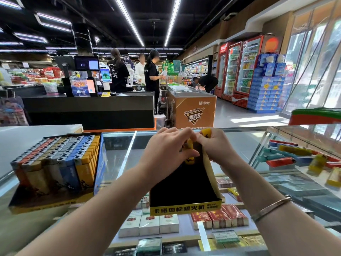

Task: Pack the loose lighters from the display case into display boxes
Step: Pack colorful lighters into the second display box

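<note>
Shop: strip lights on a dark ceiling, a black checkout counter with screens and people standing behind it, red drink fridges along the right wall, an orange chest freezer in the middle.
Table: glass-topped display case runs across the foreground; cigarette packs lie on the shelf under the glass.
Full display box: blue-sided display box at left on the glass, tilted back, packed tight with rows of upright lighters in orange, tan, grey, blue and yellow.
Black display box: open box with a yellow front strip printed with black characters, standing on the glass at centre between the forearms; the part of its interior in view is dark and shows no lighters.
Loose lighters: pile of red, teal, blue and yellow ones at right, seen through the glass, well apart from the black box.
Left hand: left hand above the far end of the black box, fingers curled round a yellow lighter pointing down into it.
Right hand: right hand just beside the left, fingers closed on a second yellow lighter; a thin bangle sits on that wrist.
</note>
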{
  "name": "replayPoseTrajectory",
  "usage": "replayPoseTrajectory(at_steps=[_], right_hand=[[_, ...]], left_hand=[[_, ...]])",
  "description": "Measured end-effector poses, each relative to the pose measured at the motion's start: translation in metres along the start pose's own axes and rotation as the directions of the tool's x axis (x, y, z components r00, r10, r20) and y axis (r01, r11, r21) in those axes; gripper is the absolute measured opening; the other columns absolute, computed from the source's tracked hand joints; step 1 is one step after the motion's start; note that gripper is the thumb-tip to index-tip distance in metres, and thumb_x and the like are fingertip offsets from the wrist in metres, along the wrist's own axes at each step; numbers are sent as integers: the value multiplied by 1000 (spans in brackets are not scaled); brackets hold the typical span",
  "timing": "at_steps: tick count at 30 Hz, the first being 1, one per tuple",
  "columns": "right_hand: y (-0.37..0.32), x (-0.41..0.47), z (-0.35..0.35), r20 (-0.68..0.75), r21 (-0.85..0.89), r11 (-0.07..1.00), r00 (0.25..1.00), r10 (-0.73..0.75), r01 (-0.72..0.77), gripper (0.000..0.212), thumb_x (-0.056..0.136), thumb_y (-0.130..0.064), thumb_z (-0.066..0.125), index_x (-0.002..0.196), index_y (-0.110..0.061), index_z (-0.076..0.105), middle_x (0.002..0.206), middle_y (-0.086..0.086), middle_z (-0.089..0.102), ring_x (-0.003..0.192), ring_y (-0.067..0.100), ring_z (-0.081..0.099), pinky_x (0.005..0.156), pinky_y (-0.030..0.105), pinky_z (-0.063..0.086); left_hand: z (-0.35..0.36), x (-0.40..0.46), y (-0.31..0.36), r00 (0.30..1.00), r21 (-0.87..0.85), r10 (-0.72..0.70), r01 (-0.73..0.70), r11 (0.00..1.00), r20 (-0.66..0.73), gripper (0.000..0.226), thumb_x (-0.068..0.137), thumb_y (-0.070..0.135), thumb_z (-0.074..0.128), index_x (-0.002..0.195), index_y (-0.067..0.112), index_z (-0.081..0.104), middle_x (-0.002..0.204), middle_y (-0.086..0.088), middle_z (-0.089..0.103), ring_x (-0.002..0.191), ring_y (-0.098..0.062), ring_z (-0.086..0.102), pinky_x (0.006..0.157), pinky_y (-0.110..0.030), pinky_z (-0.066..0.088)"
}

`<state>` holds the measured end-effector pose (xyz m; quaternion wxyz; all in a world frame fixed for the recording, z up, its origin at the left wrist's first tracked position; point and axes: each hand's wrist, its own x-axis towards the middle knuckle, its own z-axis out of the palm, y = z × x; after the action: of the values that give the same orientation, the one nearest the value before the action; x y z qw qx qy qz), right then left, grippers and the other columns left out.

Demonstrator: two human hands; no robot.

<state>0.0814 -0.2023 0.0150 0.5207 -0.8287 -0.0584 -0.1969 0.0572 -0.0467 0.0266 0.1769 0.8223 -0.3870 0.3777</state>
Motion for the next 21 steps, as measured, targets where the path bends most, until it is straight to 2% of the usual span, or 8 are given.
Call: replayPoseTrajectory(at_steps=[3, 6, 9, 13, 18, 21], right_hand=[[0, 0, 0, -1, -11, 1000, 1000, -7, 7, 31, 93, -25, 53, 80, 3, 58, 62, 6, 47, 61, 17, 49, 54, 26, 41], [0, -1, 0, -4, -23, 1000, 1000, -10, 10, 32, 93, -27, 53, 82, 3, 59, 67, 9, 50, 65, 18, 51, 58, 28, 44], [-1, -1, 0, -2, -27, 1000, 1000, -13, 13, 32, 93, -27, 53, 85, 4, 60, 70, 13, 51, 69, 22, 53, 61, 29, 44], [-3, -2, 0, -13, -28, 999, 1000, -16, 16, 32, 93, -26, 52, 88, 5, 60, 82, 25, 57, 81, 34, 59, 69, 38, 50], [-5, -3, -1, -32, -15, 1000, 999, -9, 8, 36, 93, -29, 53, 83, 6, 58, 63, 8, 46, 64, 21, 50, 57, 30, 41], [-8, -4, -2, -98, 50, 998, 995, 36, -31, 45, 94, -38, 48, 74, 1, 59, 59, 4, 47, 57, 16, 47, 52, 26, 39]], left_hand=[[9, 0, 1, 1000, 93, -3, 2, 996, 13, 38, 74, 36, 74, 99, 13, 57, 85, -4, 69, 82, -22, 65, 83, -29, 36], [14, -1, 0, 998, 121, -22, 14, 993, 66, 40, 76, 39, 71, 102, 13, 55, 88, -5, 67, 84, -22, 62, 89, -32, 38], [14, 0, -3, 996, 116, -56, 48, 992, 73, 33, 78, 40, 69, 100, 17, 58, 92, -2, 67, 90, -18, 59, 90, -29, 36], [9, 2, -7, 996, 108, -71, 65, 992, 60, 18, 81, 32, 68, 97, 24, 68, 100, 4, 68, 98, -16, 52, 85, -27, 30], [5, 1, -12, 985, 53, -105, 98, 994, 138, 21, 84, 27, 65, 105, 29, 70, 110, 10, 62, 108, -15, 47, 92, -30, 32], [3, 3, -13, 962, -47, -160, 174, 984, 222, 24, 85, 24, 64, 109, 29, 68, 107, 15, 59, 105, -11, 50, 91, -33, 43]])
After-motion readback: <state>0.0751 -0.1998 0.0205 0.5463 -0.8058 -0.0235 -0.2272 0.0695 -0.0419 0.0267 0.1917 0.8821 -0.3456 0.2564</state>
